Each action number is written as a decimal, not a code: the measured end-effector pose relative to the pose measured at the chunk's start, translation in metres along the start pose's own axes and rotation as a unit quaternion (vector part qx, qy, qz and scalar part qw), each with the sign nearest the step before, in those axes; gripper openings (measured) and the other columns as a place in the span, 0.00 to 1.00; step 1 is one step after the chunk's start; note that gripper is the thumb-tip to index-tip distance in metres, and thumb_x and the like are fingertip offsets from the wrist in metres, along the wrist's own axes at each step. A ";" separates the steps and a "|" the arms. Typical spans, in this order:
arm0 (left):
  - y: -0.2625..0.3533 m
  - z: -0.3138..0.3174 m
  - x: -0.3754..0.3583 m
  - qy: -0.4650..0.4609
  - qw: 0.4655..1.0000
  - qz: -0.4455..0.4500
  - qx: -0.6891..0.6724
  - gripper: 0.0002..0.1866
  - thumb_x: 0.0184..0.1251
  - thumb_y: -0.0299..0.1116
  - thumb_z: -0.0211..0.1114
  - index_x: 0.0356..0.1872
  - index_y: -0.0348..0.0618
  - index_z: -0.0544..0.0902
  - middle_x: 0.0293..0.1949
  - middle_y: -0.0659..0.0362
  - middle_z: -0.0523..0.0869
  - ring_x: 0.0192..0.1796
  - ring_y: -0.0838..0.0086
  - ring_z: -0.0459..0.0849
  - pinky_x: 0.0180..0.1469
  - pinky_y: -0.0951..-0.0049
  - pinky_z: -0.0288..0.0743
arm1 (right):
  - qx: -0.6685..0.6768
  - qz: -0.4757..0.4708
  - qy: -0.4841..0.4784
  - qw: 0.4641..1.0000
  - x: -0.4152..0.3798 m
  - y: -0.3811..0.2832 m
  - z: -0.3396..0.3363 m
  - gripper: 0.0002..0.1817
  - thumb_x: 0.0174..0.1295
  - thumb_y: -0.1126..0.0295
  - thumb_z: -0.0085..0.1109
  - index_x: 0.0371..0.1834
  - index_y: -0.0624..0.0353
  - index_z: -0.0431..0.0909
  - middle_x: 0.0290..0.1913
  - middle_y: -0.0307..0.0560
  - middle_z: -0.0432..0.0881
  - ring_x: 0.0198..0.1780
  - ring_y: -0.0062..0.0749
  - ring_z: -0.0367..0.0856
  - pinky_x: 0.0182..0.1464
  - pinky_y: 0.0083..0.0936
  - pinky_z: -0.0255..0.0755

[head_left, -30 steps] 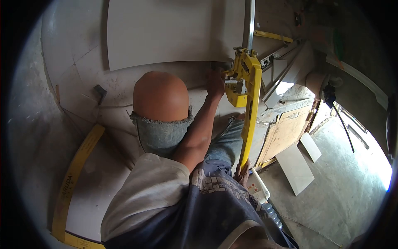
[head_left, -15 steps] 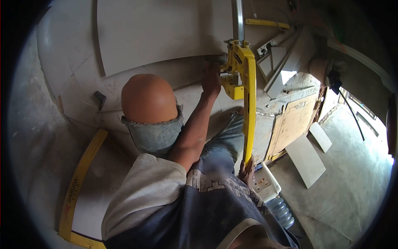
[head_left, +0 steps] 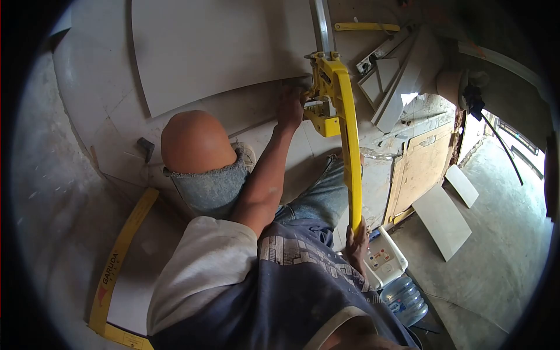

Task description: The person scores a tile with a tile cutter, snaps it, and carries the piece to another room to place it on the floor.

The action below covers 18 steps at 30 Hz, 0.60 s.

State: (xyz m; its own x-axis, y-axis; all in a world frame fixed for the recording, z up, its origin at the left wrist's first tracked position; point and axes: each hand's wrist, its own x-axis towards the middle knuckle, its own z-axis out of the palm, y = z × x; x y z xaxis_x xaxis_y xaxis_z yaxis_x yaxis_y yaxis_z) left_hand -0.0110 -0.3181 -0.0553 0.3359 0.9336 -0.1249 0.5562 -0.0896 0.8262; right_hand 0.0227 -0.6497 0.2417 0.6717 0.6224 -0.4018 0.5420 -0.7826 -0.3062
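Observation:
A yellow tile cutter (head_left: 344, 116) with a long handle stands before me, its head riding on a metal rail (head_left: 321, 26). My right hand (head_left: 357, 239) is wrapped round the lower end of the handle, close to my body. My left hand (head_left: 290, 108) reaches up to the left side of the cutter's head, its fingers curled at a small part there; shadow partly hides the fingertips. A large pale tile (head_left: 216, 52) lies just beyond my left hand, to the left of the rail.
Tile offcuts (head_left: 388, 87) lean in a pile right of the cutter. A yellow strip (head_left: 367, 27) lies behind it. Lower right are a white container (head_left: 394, 259), a water bottle (head_left: 404, 300) and a loose tile piece (head_left: 441, 221). Yellow "Garuda Tile" edging (head_left: 111, 268) is at left.
The view has shifted slightly. The handle's lower end and my right hand sit a little farther right in view; my left hand stays at the cutter's head.

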 end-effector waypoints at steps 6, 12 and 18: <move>0.012 -0.006 0.005 0.054 0.996 0.061 0.032 0.12 0.63 0.31 0.63 0.48 0.49 0.82 0.51 0.52 0.77 0.52 0.52 0.79 0.50 0.55 0.78 | 0.002 -0.010 0.002 1.000 -0.006 0.002 -0.021 0.27 0.64 0.73 0.59 0.67 0.61 0.66 0.41 0.61 0.84 0.39 0.48 0.86 0.42 0.37 0.77; 0.010 -0.008 0.005 0.058 0.996 0.066 0.032 0.12 0.58 0.30 0.68 0.44 0.46 0.84 0.49 0.52 0.79 0.50 0.52 0.79 0.51 0.56 0.76 | 0.007 0.078 -0.055 0.995 -0.001 -0.007 -0.030 0.27 0.65 0.70 0.59 0.67 0.60 0.66 0.39 0.60 0.84 0.38 0.49 0.86 0.41 0.38 0.77; -0.020 0.011 0.006 -0.008 0.997 0.070 -0.023 0.13 0.58 0.35 0.71 0.44 0.45 0.84 0.47 0.53 0.81 0.51 0.51 0.79 0.52 0.55 0.72 | 0.002 0.101 -0.058 0.993 -0.001 -0.012 -0.032 0.27 0.65 0.70 0.57 0.67 0.61 0.66 0.39 0.61 0.84 0.40 0.51 0.86 0.42 0.39 0.77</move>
State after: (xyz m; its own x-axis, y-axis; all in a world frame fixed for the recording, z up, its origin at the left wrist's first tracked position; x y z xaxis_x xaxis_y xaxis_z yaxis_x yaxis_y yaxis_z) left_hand -0.0113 -0.3145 -0.0784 0.4200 0.9074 -0.0150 0.4680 -0.2024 0.8602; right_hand 0.0315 -0.6404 0.2734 0.7043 0.4465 -0.5520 0.3996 -0.8919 -0.2116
